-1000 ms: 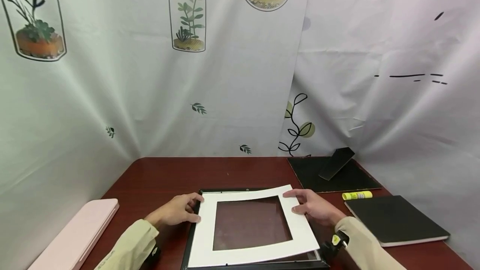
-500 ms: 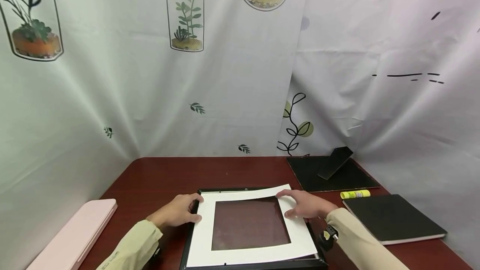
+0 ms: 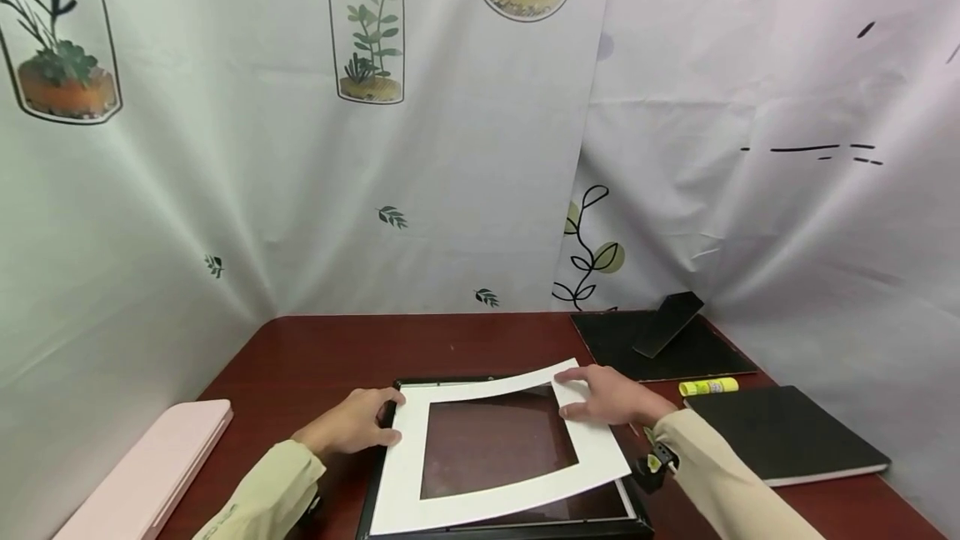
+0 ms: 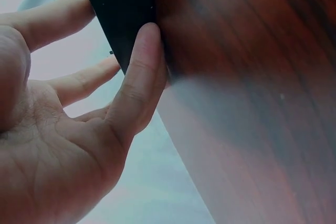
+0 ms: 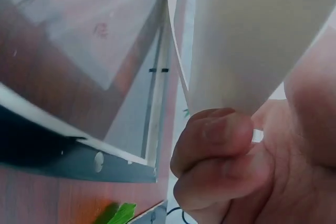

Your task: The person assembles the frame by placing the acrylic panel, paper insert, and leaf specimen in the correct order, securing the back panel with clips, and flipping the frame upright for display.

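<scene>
A white picture mat with a rectangular window lies over a black picture frame. Its right side is raised and the sheet bows upward. My right hand pinches the mat's right border; in the right wrist view, curled fingers hold the bent white sheet. Under the lifted part, the frame's clear pane shows the dark wood through it. My left hand grips the frame's left side, thumb and fingertips at the rim beside the mat. In the left wrist view a finger lies along the black edge.
On the right are a black frame back with its stand leg up, a yellow glue stick and a black notebook. A pink flat case lies at the left. A printed white curtain surrounds the dark red table.
My right hand has shifted a little left along the mat and then upward, raising the mat's right side further off the frame. The left hand stays at the frame's left edge.
</scene>
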A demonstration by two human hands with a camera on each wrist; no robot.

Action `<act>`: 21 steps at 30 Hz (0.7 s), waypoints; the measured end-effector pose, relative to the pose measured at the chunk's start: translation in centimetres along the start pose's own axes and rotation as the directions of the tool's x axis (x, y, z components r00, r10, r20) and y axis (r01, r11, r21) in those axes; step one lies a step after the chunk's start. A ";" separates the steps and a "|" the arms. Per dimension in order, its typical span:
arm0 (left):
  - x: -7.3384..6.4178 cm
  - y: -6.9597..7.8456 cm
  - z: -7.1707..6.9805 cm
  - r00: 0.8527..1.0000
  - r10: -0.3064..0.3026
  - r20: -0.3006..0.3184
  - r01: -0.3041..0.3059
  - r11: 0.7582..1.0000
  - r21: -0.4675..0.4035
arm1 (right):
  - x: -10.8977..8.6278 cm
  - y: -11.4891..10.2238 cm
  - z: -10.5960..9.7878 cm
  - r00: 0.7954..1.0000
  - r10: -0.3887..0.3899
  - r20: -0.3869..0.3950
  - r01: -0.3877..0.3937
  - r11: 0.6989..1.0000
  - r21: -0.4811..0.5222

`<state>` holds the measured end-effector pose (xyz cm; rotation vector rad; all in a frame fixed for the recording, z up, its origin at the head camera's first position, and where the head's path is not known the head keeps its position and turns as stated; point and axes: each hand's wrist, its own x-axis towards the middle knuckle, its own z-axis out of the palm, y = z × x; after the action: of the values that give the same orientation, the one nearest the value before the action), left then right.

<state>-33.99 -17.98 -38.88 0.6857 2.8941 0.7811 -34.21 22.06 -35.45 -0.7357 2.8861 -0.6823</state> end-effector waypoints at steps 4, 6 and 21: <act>0.0 0.1 0.0 1.000 -0.012 0.005 0.012 1.000 0.002 | -0.3 -0.2 0.0 1.000 0.012 0.016 -0.012 1.000 0.021; 0.0 0.1 0.0 1.000 -0.004 0.000 0.004 1.000 0.005 | -0.4 -0.1 0.2 0.999 0.032 0.028 -0.033 0.999 0.031; -0.1 0.9 0.3 0.995 -0.103 -0.012 0.102 0.992 -0.071 | -0.6 0.4 0.8 0.998 0.045 0.046 -0.048 0.997 0.067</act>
<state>-33.47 -17.17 -38.70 0.5219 2.8729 0.8739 -33.65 22.34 -36.37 -0.6648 2.8156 -0.7448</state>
